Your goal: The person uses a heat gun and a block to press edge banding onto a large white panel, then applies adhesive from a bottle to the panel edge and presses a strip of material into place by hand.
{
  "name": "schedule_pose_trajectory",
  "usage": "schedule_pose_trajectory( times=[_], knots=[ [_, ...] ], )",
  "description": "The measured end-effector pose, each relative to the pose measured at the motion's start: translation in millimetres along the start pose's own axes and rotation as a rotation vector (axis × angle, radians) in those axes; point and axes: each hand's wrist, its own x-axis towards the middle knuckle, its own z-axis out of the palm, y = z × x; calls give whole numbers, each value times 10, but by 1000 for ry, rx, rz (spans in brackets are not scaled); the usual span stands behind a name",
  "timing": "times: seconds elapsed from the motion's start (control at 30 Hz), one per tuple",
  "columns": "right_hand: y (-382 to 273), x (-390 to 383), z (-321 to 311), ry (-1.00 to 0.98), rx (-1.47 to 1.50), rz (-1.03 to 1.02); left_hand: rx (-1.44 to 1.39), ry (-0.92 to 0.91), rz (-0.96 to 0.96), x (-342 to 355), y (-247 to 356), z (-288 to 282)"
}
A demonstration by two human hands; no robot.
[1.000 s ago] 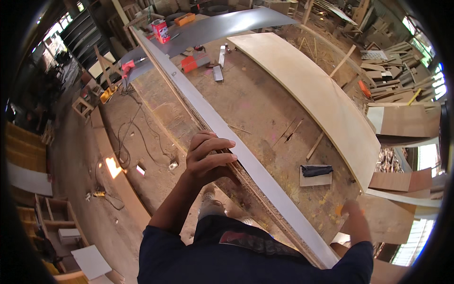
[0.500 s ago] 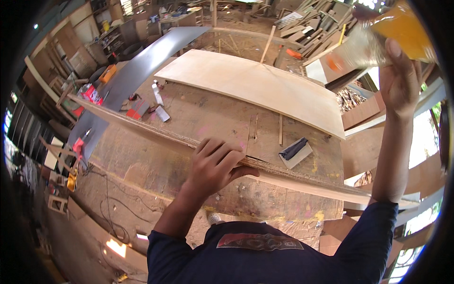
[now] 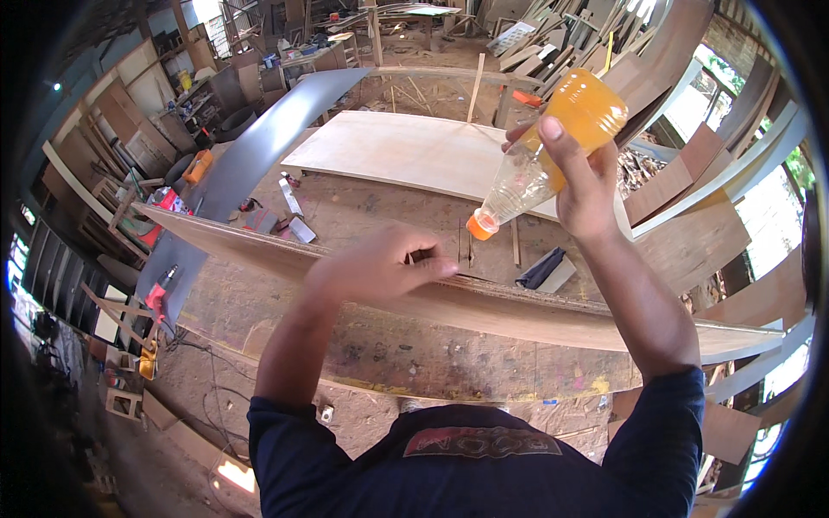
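Note:
My right hand grips a clear plastic bottle of yellow-orange liquid, tilted with its orange cap low toward my left hand. That hand is motion-blurred at the upper edge of a long wooden board; its fingers are curled, and what is inside them, if anything, is hidden. The board stands on edge across the stained worktable. Behind it lie a pale plywood panel, a dark cloth on a small block and a small white object.
A shiny grey sheet runs along the table's left side, with a red drill and an orange box nearby. Cords trail on the dusty floor. Stacked timber offcuts fill the back right, and curved boards stand at the right.
My right hand has risen from the lower right with the bottle and now holds it tilted nearer the middle. My left hand has shifted slightly up along the board. The view has turned.

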Motion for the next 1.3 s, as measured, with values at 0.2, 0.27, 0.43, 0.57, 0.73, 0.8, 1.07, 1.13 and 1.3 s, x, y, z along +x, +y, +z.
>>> schedule_pose_trajectory(
  times=[0.2,0.27,0.43,0.57,0.73,0.8,1.07,1.13,1.3],
  knots=[
    [116,1,82,6,103,148,179,-278,-37,374,-102,-353],
    [143,-11,89,-45,95,161,129,-333,-85,393,-181,-351],
    [177,-13,82,-10,213,128,42,-203,-43,393,-263,-260],
    [213,-48,146,-30,193,100,27,-165,0,361,-286,-227],
    [229,-59,178,-52,146,110,17,-126,-5,257,-190,-292],
    [230,-67,196,-50,143,113,73,-146,-25,184,-234,-388],
    [174,-72,280,-34,172,164,79,-106,-3,128,-381,-328],
    [134,-38,319,-51,133,181,135,-120,-46,119,-349,-327],
    [-66,114,439,-70,86,206,178,-106,-33,134,-377,-304]
  ],
)
